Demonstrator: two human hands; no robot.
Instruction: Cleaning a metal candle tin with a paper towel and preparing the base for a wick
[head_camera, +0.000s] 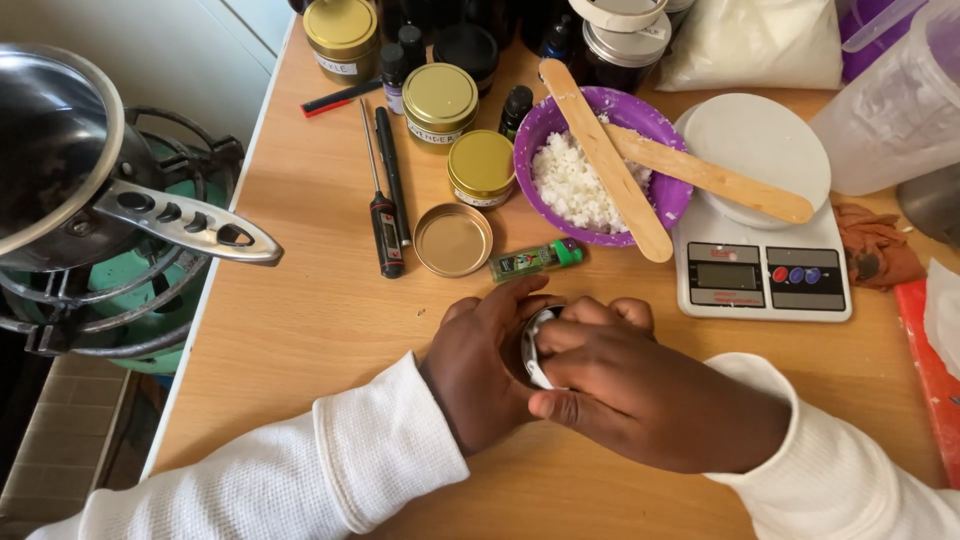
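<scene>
Left hand (488, 358) cups a small round tin (533, 347) steady on the desk (300, 320); right hand (640, 395) clamps over its top, bracing it.

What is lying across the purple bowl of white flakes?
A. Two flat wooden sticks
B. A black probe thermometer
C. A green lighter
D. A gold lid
A. Two flat wooden sticks rest across the rim of the purple bowl, one of them reaching over onto the white kitchen scale; the thermometer, lighter and gold lid all lie on the table beside it.
</scene>
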